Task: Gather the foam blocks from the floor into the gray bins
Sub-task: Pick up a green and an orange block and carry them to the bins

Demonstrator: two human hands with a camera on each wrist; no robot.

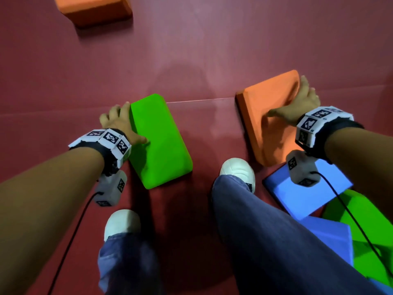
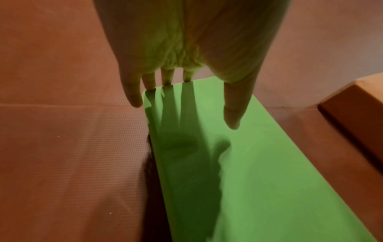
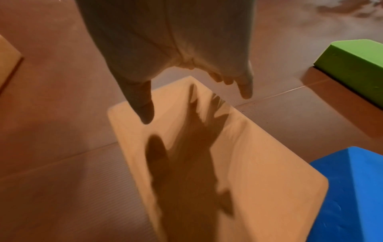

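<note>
A green foam block (image 1: 161, 141) (image 2: 248, 180) lies on the dark red floor mat in front of my left foot. My left hand (image 1: 129, 126) (image 2: 192, 101) grips its left long edge, thumb on the top face, fingers down the side. To the right, an orange foam block (image 1: 270, 116) (image 3: 228, 163) sits tilted. My right hand (image 1: 291, 99) (image 3: 192, 103) holds its far right edge, fingers curled over the rim and thumb across the top. No gray bin shows in any view.
A second orange block (image 1: 93, 9) lies far left. By my right leg are a blue block (image 1: 308, 192) (image 3: 352, 188), another blue block (image 1: 331, 235) and a green one (image 1: 361, 226). A further green block (image 3: 352, 65) lies beyond. My white shoes (image 1: 238, 171) (image 1: 122, 222) stand between the blocks.
</note>
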